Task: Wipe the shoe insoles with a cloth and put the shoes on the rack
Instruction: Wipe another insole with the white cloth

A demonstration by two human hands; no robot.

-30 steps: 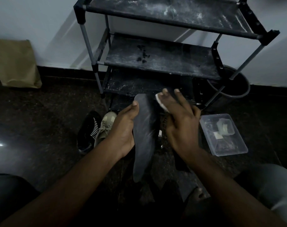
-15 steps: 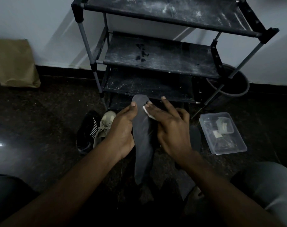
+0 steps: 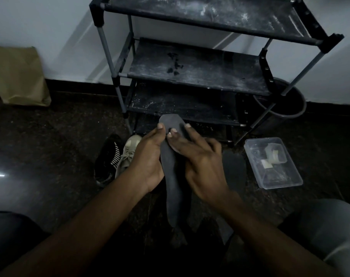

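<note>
My left hand [image 3: 148,158] grips a dark grey insole [image 3: 175,192] by its left edge, thumb on top near the toe end. The insole stands upright in front of the rack. My right hand [image 3: 200,162] lies across the insole's upper part and holds a small white cloth [image 3: 174,149] against it; only a sliver of cloth shows under the fingers. A second dark insole [image 3: 235,168] lies on the floor to the right. A black striped shoe [image 3: 108,156] and a beige sneaker [image 3: 128,154] sit on the floor to the left. The black shoe rack [image 3: 190,66] stands against the wall.
A clear plastic box [image 3: 272,164] with small items lies on the floor at the right. A dark bucket [image 3: 290,104] stands behind the rack's right leg. A brown paper bag [image 3: 16,76] leans on the wall at the left. My knees frame the bottom corners.
My right hand came from beside the insole's toe end onto it and has slid the cloth leftward and down across its upper part. The left hand keeps its grip.
</note>
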